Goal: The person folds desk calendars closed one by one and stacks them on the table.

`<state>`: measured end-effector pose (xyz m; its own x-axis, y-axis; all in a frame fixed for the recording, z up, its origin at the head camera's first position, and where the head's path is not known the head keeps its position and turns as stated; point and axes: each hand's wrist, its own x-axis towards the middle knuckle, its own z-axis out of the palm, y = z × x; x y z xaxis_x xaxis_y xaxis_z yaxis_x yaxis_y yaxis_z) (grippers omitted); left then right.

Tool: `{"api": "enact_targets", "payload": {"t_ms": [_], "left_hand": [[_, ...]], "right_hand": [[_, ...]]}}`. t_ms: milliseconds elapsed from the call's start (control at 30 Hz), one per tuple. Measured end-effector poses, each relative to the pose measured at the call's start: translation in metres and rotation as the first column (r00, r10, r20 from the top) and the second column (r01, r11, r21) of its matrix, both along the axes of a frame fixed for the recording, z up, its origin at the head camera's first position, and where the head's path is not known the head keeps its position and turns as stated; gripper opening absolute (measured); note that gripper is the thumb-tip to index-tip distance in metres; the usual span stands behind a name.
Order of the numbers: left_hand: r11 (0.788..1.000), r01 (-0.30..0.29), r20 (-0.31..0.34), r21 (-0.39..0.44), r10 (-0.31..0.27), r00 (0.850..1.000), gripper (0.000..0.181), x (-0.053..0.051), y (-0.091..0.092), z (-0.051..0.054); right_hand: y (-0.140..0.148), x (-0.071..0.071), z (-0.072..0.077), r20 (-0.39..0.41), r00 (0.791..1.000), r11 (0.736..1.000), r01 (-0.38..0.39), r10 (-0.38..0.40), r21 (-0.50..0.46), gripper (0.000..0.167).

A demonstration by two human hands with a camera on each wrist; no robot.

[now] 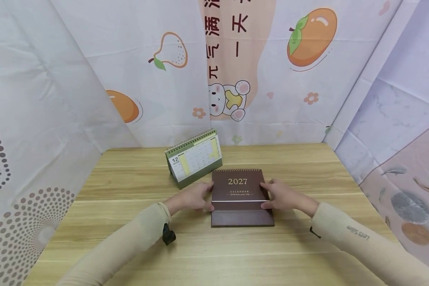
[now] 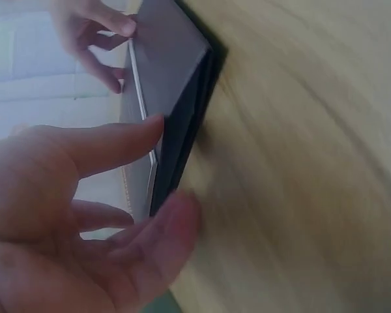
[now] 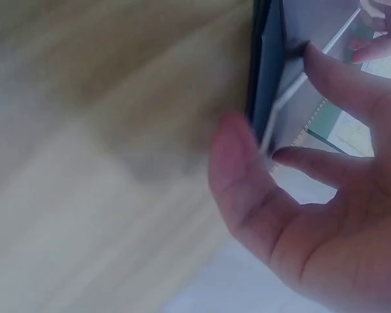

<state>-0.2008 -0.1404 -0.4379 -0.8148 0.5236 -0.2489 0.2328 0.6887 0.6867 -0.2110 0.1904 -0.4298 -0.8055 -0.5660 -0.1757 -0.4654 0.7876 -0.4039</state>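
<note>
A dark brown desk calendar, its cover marked 2027 in gold, lies low on the wooden table with its spiral at the far side. My left hand holds its left edge, the thumb touching the cover side in the left wrist view. At the opposite edge, my right hand holds the calendar with thumb and fingers spread along the side. The calendar's layered edge shows between the fingers in the right wrist view. Its underside is hidden.
Just behind and left, a green desk calendar stands tented, showing a page marked 12. The wooden table meets a printed curtain at the back, with more hanging cloth at both sides. A black strap piece hangs at the left wrist.
</note>
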Motion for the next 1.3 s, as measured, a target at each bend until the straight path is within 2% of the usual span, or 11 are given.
{"api": "enact_targets", "payload": {"t_ms": [67, 100, 200, 267, 367, 467, 667, 900, 1133, 1300], "left_hand": [[0.996, 0.039, -0.112, -0.078, -0.047, 0.993, 0.09, 0.0, -0.001, 0.002], [0.994, 0.054, -0.146, -0.096, -0.068, 0.987, 0.088, 0.0, -0.001, 0.003], [0.985, 0.086, -0.227, -0.148, -0.119, 0.967, 0.084, 0.0, -0.002, 0.005], [0.979, 0.103, -0.257, -0.177, -0.147, 0.955, 0.082, -0.001, -0.001, 0.006], [0.97, 0.119, -0.275, -0.21, -0.175, 0.945, 0.079, -0.001, 0.0, 0.006], [0.964, 0.122, -0.276, -0.235, -0.186, 0.943, 0.077, 0.0, 0.001, 0.006], [0.956, 0.129, -0.28, -0.264, -0.203, 0.938, 0.079, -0.001, 0.002, 0.006], [0.928, 0.136, -0.312, -0.347, -0.251, 0.916, 0.08, -0.001, 0.004, 0.002], [0.918, 0.132, -0.346, -0.374, -0.27, 0.898, 0.076, 0.0, 0.005, 0.002], [0.922, 0.116, -0.347, -0.371, -0.253, 0.903, 0.076, 0.0, 0.006, 0.0]], "right_hand": [[0.001, 0.001, 0.004, -0.054, 0.998, 1.0, -0.015, 0.015, 0.011, 0.077], [0.001, 0.002, 0.005, -0.082, 0.996, 1.0, -0.025, 0.027, 0.018, 0.075], [0.001, 0.003, 0.009, -0.146, 0.987, 0.998, -0.061, 0.065, 0.031, 0.07], [0.001, 0.003, 0.009, -0.187, 0.976, 0.993, -0.101, 0.11, 0.057, 0.068], [0.001, 0.002, 0.008, -0.205, 0.963, 0.982, -0.154, 0.174, 0.108, 0.069], [-0.001, 0.0, 0.006, -0.183, 0.961, 0.972, -0.182, 0.208, 0.149, 0.07], [-0.003, -0.002, 0.002, -0.131, 0.975, 0.977, -0.161, 0.179, 0.142, 0.067], [-0.007, 0.001, 0.0, -0.168, 0.967, 0.968, -0.16, 0.193, 0.192, 0.072], [-0.008, 0.004, 0.001, -0.155, 0.972, 0.971, -0.145, 0.175, 0.191, 0.072], [-0.009, 0.004, 0.001, -0.148, 0.97, 0.968, -0.165, 0.194, 0.188, 0.071]]}}
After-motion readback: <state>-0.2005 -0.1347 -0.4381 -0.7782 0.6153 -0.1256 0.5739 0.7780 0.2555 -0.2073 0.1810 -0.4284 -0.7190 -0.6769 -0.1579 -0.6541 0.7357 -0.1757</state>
